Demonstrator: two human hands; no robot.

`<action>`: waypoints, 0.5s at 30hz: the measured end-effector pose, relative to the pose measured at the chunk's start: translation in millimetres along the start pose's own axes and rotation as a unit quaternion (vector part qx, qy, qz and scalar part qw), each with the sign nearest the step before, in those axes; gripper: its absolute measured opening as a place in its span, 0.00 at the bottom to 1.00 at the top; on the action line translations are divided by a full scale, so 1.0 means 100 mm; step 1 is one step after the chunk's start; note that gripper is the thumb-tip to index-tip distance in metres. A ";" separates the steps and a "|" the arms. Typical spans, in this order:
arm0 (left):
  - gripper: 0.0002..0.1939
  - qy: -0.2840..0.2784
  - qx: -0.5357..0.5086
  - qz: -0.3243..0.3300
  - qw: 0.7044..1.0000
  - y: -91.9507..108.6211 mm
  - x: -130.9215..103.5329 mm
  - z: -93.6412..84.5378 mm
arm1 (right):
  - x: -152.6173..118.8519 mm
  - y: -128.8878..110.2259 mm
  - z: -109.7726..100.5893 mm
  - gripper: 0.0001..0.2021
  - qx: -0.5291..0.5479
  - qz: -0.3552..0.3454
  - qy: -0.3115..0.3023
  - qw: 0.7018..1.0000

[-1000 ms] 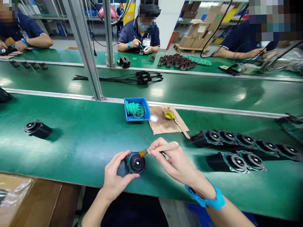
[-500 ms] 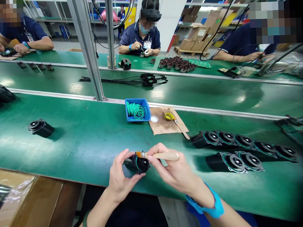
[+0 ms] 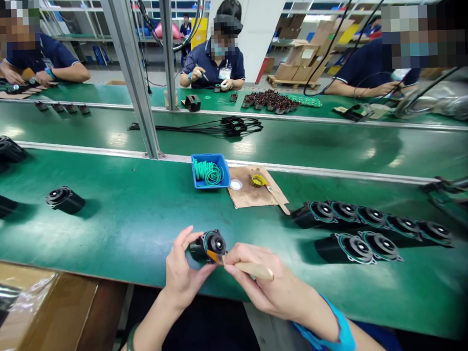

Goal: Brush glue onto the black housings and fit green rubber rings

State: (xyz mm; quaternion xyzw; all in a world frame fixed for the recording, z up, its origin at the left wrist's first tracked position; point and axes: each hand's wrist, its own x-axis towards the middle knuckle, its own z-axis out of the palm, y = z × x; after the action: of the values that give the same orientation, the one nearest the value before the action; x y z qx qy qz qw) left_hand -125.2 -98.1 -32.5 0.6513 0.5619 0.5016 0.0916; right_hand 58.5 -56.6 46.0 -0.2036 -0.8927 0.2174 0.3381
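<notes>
My left hand [image 3: 183,269] grips a black cylindrical housing [image 3: 200,250] just above the green table, fingers over its top and thumb below. The housing's round flanged end faces right, toward me. In my right hand [image 3: 268,279] is a brush [image 3: 256,270] with a pale wooden handle, held like a pen. Its orange-brown bristles touch the lower rim of the flanged end. Further back, a blue bin [image 3: 211,185] holds green rings [image 3: 206,171]. Beside it, a second brush [image 3: 278,198] lies on brown cardboard [image 3: 242,198] with its tip at a yellow cap [image 3: 257,181].
Several black housings with green rings [image 3: 359,248] stand in two rows at right. More housings [image 3: 66,200] are at left. A metal post [image 3: 133,76] rises behind the table edge. Black cables [image 3: 194,126] lie on the belt. Co-workers [image 3: 222,58] sit across.
My right hand has moved the brush from the upper rim of the housing down to its lower rim. The housing's end has turned more upward. Across the belt, a person's hand has shifted left.
</notes>
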 end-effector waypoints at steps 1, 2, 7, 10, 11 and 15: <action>0.36 -0.004 -0.013 -0.010 1.000 -0.01 0.00 0.00 | -0.01 0.01 -0.01 0.07 0.002 -0.003 -0.011 1.000; 0.36 -0.009 -0.025 -0.020 0.999 -0.02 0.00 -0.01 | -0.02 0.01 -0.02 0.07 0.003 -0.005 -0.024 1.000; 0.40 -0.024 -0.073 -0.067 0.995 -0.07 0.00 -0.01 | -0.03 0.06 -0.11 0.09 -0.039 -0.016 -0.106 0.993; 0.44 -0.038 -0.100 -0.117 0.987 -0.09 0.03 -0.03 | -0.02 0.10 -0.19 0.09 -0.052 -0.018 -0.104 0.993; 0.45 -0.042 -0.111 -0.136 0.984 -0.09 0.04 -0.03 | -0.03 0.12 -0.23 0.09 -0.050 -0.018 -0.084 0.995; 0.45 -0.068 -0.152 -0.191 0.967 -0.12 0.06 -0.02 | -0.18 0.17 -0.40 0.07 -0.001 0.026 0.078 0.997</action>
State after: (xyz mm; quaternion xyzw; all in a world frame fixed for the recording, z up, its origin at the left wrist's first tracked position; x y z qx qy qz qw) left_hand -135.1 -89.9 -37.1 0.5430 0.5854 0.5091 0.3213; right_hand 102.1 -41.1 54.9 -0.2432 -0.8585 0.2082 0.4006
